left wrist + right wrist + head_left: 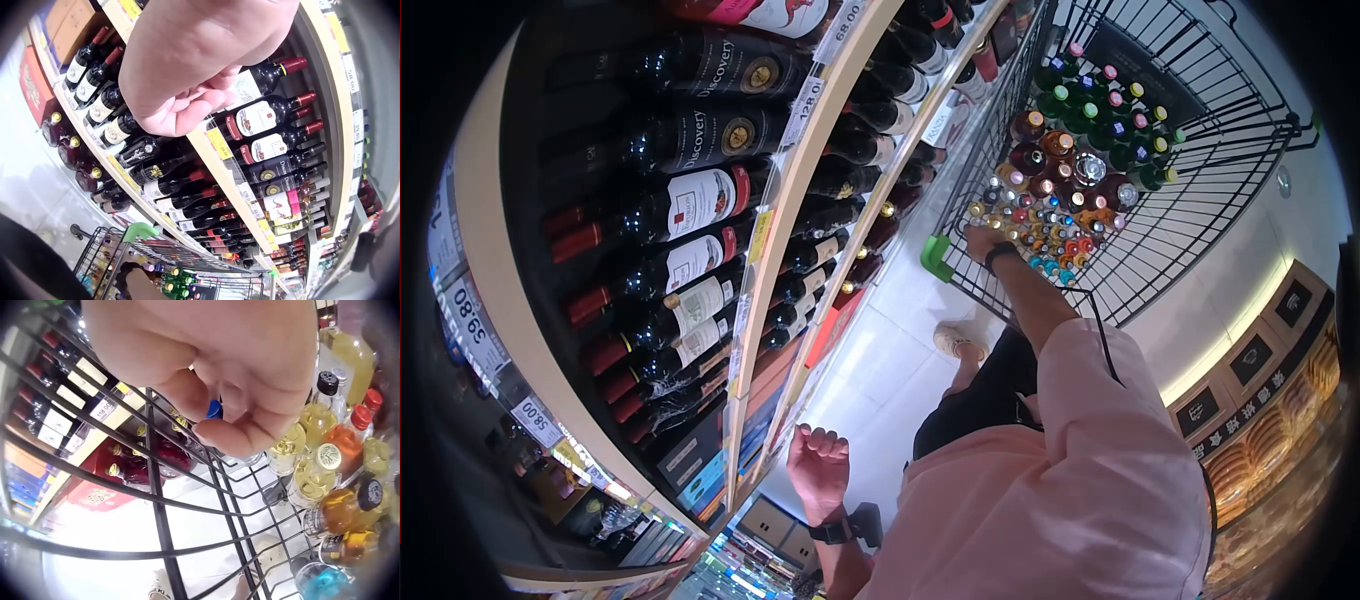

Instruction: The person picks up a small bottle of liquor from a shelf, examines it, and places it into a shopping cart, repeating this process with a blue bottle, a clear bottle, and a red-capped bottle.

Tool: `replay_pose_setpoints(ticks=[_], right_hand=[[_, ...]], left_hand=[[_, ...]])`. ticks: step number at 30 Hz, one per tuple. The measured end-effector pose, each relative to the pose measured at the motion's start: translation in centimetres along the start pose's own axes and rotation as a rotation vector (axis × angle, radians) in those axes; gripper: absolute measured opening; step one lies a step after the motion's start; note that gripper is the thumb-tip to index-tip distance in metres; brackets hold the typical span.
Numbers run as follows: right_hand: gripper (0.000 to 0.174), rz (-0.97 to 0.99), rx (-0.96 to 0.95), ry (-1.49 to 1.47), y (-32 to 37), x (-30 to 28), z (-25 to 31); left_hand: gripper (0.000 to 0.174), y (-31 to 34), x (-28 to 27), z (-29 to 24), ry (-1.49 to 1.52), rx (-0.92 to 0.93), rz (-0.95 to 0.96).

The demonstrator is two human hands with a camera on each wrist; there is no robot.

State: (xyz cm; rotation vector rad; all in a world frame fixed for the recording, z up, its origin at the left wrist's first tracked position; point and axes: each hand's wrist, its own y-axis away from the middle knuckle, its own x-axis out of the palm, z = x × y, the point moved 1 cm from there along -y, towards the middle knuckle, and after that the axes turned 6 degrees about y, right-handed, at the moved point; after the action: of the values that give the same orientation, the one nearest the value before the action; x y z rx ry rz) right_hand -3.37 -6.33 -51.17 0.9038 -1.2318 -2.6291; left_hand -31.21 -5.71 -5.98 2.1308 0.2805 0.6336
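Note:
My right hand [984,242] reaches inside the wire shopping cart [938,258], at its near left corner. In the right wrist view its curled fingers grip a small bottle with a blue cap [214,410]; most of that bottle is hidden behind the fingers. Beside it stand small bottles of yellow, amber, orange and blue liquid, among them a clear one with a pale cap [312,478]. My left hand [818,470] hangs in front of the wine shelf with fingers loosely curled and nothing in them. In the left wrist view it overlaps the wine bottles [256,119].
Wine bottles [700,200] lie along tiered shelves on the left, with price tags [802,112] on the edges. Green bottles [1090,110] fill the cart's far end. Pale floor [880,370] lies between shelf and cart. A lit food display [1260,440] stands at right.

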Motion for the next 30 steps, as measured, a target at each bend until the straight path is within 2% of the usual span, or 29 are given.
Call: replay_pose_setpoints(ticks=[9, 11, 15, 21, 24, 27, 30], right_hand=[[0.042, 0.068, 0.000, -0.058, -0.4, -0.1, 1.5], [0.045, 0.034, -0.060, -0.027, -1.9, 2.1, 0.4], [0.048, 0.009, -0.084, -0.038, -1.2, 1.5, 0.3], [0.044, 0.043, -0.065, 0.034, -1.1, 1.3, -0.4], [0.039, 0.143, -0.130, 0.078, -0.4, 0.6, -0.9], [0.038, 0.118, -0.115, 0.060, 1.1, -0.4, -1.1], [0.036, 0.134, -0.139, 0.175, 0.1, 0.6, -2.6]], left_hand=[[0.021, 0.5, -0.3, 0.4, 0.032, 0.023, -0.035], [0.020, 0.6, -0.4, 0.5, 0.045, 0.024, -0.042], [0.020, 0.6, -0.5, 1.0, 0.055, 0.018, -0.054], [0.020, 1.0, -0.3, 1.4, 0.042, 0.023, -0.037], [0.020, 1.2, -0.1, 1.5, 0.052, 0.021, -0.014], [0.021, 1.1, 0.1, 1.7, 0.060, 0.016, 0.014], [0.021, 1.1, 0.4, 2.0, 0.051, 0.006, 0.051]])
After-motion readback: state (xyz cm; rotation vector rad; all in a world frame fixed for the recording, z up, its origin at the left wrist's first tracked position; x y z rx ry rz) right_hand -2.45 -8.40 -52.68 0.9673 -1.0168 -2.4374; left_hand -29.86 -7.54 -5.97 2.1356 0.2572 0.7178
